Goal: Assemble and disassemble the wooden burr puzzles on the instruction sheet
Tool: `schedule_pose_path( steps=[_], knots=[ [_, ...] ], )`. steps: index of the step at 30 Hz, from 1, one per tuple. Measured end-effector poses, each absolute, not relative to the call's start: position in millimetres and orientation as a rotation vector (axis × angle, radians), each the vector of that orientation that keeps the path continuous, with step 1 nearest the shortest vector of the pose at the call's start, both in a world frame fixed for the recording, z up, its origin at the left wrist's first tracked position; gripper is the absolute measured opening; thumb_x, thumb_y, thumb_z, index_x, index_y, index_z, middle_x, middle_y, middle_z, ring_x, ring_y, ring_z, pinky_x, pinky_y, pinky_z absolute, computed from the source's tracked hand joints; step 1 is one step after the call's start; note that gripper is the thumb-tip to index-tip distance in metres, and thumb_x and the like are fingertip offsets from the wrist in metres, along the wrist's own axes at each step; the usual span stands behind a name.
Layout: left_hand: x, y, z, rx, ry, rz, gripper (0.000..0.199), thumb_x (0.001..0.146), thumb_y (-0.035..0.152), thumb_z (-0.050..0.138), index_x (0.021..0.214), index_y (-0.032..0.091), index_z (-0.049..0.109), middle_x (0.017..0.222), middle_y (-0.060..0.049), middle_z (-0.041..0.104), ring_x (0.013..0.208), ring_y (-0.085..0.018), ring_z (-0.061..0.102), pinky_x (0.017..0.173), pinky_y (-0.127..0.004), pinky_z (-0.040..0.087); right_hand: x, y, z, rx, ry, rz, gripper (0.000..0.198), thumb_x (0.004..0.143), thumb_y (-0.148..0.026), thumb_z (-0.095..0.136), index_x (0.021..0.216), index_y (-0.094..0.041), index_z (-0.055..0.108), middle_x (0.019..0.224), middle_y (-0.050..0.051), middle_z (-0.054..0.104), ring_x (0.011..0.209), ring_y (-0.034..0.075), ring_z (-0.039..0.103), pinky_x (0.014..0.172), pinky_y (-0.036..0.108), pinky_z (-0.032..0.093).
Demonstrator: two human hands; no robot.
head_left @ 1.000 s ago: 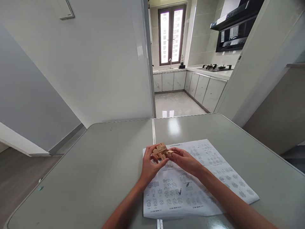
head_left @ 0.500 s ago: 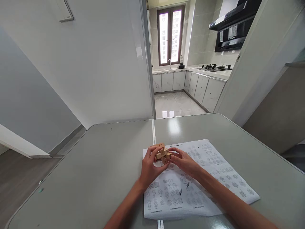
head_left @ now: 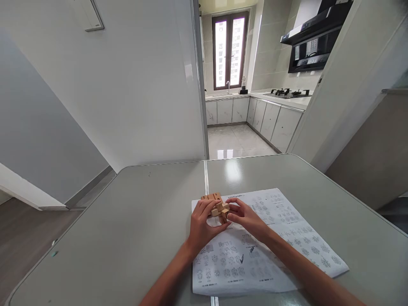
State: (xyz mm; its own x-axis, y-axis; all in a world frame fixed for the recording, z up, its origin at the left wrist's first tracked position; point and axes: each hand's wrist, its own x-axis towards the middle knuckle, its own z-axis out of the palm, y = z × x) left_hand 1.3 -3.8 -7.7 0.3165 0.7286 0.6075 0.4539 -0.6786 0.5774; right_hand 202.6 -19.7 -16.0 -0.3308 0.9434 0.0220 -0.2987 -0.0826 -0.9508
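From where I stand, the light-brown interlocked wooden block cluster (head_left: 219, 211) is between the person's 2 hands, over the upper left part of the large white printed paper sheet (head_left: 228, 278). The left hand (head_left: 203, 222) curves around it in a wide C, fingers over the far left side and thumb reaching across below, so that the cluster is gripped between them. The right hand (head_left: 247, 216) pinches its right side, thumb and index fingertip close together on a block end; the other fingers curl behind.

Just beyond the left fingers sits a row of orange-brown wooden blocks (head_left: 211, 196) with small dark marks, too small for me to read. Whether they join the cluster, I can't tell. The left fingers hide part of the cluster, and the right forearm covers some of the sheet's diagrams. Both forearms run out of view at the bottom, over the grey-green smooth tabletop (head_left: 140, 229).
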Motion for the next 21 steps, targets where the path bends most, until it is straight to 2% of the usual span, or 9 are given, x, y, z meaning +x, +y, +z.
schedule_pose_path(
  steps=[5,9,11,17,21],
  knots=[
    [3.1,-4.8,-5.2,2.33,1.031,1.26,0.056,0.077,0.039,0.085,0.127,0.029,0.064,0.115,-0.008,0.073,0.108,-0.028,0.066,0.095,-0.044,0.054,200.2,-22.5,-12.1,-0.82,-1.209,1.619,0.054,0.081,-0.048,0.084,0.121,-0.027,0.055,0.114,0.008,0.074,0.102,0.025,0.072,0.093,0.043,0.056],
    [1.5,-4.8,-4.6,2.234,1.081,1.24,0.059,0.075,0.042,0.087,0.127,0.029,0.063,0.113,-0.006,0.072,0.101,-0.025,0.068,0.085,-0.037,0.058,201.0,-23.1,-9.5,-0.825,-1.3,1.563,0.051,0.091,-0.055,0.071,0.131,-0.027,0.054,0.121,0.01,0.073,0.114,0.027,0.069,0.1,0.045,0.054],
    [0.9,-4.9,-4.6,2.17,1.1,1.238,0.059,0.074,0.041,0.088,0.126,0.028,0.063,0.113,-0.005,0.071,0.098,-0.024,0.068,0.08,-0.035,0.059,200.4,-22.3,-10.2,-0.808,-1.349,1.517,0.048,0.096,-0.057,0.063,0.132,-0.027,0.055,0.122,0.01,0.072,0.114,0.026,0.069,0.102,0.045,0.053],
    [1.1,-5.3,-6.1,2.14,1.056,1.198,0.063,0.073,0.041,0.089,0.129,0.029,0.062,0.113,-0.005,0.071,0.101,-0.024,0.067,0.081,-0.034,0.06,197.9,-17.7,-19.1,-0.856,-1.428,1.319,0.036,0.098,-0.059,0.059,0.109,-0.024,0.063,0.101,0.004,0.072,0.093,0.023,0.071,0.089,0.039,0.058],
    [-0.9,-3.1,-6.1,2.22,1.031,1.193,0.063,0.075,0.044,0.088,0.13,0.028,0.062,0.11,-0.006,0.071,0.098,-0.024,0.066,0.081,-0.036,0.06,200.5,-15.9,-21.2,-0.909,-1.5,1.316,0.042,0.098,-0.062,0.056,0.111,-0.022,0.064,0.102,0.005,0.07,0.094,0.023,0.068,0.087,0.037,0.056]
  ],
)
